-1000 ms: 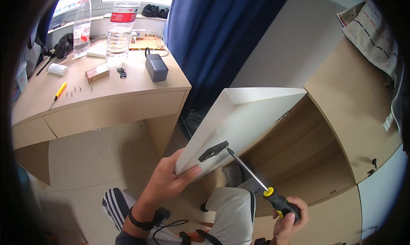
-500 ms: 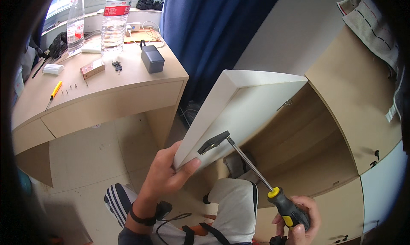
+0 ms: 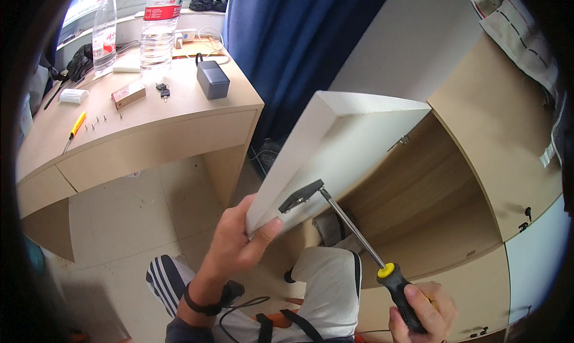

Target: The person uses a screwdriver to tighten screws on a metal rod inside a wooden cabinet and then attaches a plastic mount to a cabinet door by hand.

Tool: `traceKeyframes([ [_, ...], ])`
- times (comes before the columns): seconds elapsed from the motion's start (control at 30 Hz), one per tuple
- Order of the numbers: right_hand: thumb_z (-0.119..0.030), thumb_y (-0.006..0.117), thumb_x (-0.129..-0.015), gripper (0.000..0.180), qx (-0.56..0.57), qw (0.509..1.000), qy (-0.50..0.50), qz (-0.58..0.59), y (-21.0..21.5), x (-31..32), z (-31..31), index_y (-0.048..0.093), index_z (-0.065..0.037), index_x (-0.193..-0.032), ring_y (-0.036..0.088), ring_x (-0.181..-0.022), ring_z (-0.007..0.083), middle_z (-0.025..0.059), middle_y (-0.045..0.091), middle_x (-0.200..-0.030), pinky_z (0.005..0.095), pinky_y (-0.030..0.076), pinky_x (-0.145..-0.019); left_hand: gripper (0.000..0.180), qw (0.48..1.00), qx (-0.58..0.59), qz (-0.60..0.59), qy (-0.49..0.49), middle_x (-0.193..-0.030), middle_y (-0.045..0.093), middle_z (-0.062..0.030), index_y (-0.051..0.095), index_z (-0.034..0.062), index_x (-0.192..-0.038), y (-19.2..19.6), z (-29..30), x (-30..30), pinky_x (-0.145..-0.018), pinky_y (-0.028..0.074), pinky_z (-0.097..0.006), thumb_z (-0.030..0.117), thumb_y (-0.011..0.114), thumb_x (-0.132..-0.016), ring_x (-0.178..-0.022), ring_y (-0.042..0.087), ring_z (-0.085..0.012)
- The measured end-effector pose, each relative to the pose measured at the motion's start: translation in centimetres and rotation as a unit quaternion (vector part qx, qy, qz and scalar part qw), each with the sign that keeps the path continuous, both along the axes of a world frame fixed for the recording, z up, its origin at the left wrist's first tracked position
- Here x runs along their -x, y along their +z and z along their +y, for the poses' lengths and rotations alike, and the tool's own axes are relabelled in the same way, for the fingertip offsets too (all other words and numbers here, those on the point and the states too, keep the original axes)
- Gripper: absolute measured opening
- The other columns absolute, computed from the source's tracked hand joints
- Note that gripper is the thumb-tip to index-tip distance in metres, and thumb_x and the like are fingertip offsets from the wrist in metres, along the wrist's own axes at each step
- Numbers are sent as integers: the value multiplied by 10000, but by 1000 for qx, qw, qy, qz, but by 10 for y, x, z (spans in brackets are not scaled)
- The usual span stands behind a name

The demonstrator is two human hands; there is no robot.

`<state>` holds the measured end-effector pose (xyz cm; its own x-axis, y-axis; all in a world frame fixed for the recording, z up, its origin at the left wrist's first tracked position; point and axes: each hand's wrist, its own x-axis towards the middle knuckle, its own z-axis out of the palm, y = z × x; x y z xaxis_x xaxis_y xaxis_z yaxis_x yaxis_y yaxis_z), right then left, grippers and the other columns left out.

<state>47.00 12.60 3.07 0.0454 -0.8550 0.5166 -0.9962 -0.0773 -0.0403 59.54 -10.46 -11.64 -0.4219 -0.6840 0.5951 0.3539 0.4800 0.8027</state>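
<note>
My left hand (image 3: 246,238) grips the lower edge of a white cabinet door (image 3: 359,143), which stands swung open; the thumb lies on its inner face. On that face, just above the thumb, sits a black lock piece (image 3: 301,196). In my right hand (image 3: 431,310) is a screwdriver (image 3: 354,230) with a black and yellow handle, held at a slant. Its tip meets the upper right end of the lock piece; the exact contact point is too small to make out. A metal hinge (image 3: 400,142) shows at the door's far side.
Behind the door is the wooden cabinet interior (image 3: 424,193). On the desk (image 3: 179,116) at the left stand two plastic bottles (image 3: 158,38), a dark grey box (image 3: 213,80), keys (image 3: 162,91), a small carton (image 3: 128,95), several screws (image 3: 98,122) and a yellow-handled screwdriver (image 3: 76,125). A blue curtain (image 3: 287,50) hangs behind.
My right hand has shifted its grip on the screwdriver handle, with fingers now wrapped over it and the handle turned. The door's top edge has moved slightly up. The tip stays at the lock piece.
</note>
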Motion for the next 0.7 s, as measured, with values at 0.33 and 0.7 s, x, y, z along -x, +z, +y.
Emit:
traceKeyframes([
  [0.33, -857, 206, -717, 1093, 158, 943, -155, -250, -6, -9, 1, 521, 79, -1184, 554, -546, 169, 158, 636, -762, 266, 453, -480, 290, 1000, -19, -12, -8, -731, 589, -84, 544, -26, -1096, 2, 4, -2, -577, 434, -266, 124, 609, -857, -620, 549, -145],
  [0.7, -212, 741, -746, 306, 107, 991, 4, 82, 9, 4, 6, 649, -19, -965, 583, -654, 273, 129, 597, -800, 332, 473, -594, 243, 1000, -27, -1, 14, -710, 573, -65, 549, -24, -1049, 4, 6, 2, -569, 426, -261, 116, 600, -857, -615, 531, -126],
])
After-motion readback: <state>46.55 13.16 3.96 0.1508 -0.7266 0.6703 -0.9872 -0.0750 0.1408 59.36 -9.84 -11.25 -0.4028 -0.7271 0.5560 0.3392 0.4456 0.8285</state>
